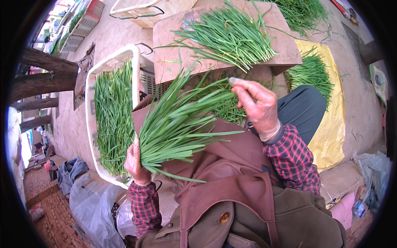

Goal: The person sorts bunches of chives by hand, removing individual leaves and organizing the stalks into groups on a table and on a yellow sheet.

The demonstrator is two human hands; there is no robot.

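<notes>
My left hand (135,162) is closed around the base of a bunch of green garlic chives (178,128), held over my lap on the brown apron. The long leaves fan out to the right and away from me. At the far tips of the bunch is my right hand (259,108), its fingers drawn together. Whether a leaf is pinched between those fingertips is too small to make out. Thin, clear gloves seem to cover both hands. Beyond them, a pile of chives (235,35) lies on a low board (169,62), stem ends toward me.
At my left stands a white plastic crate (90,120) filled with chives. More chives (310,76) rest on a yellow sheet (328,140) to the right, and another heap (300,14) lies at the back. Wooden posts (45,80) stand far left. Clear plastic bags (93,206) lie near left.
</notes>
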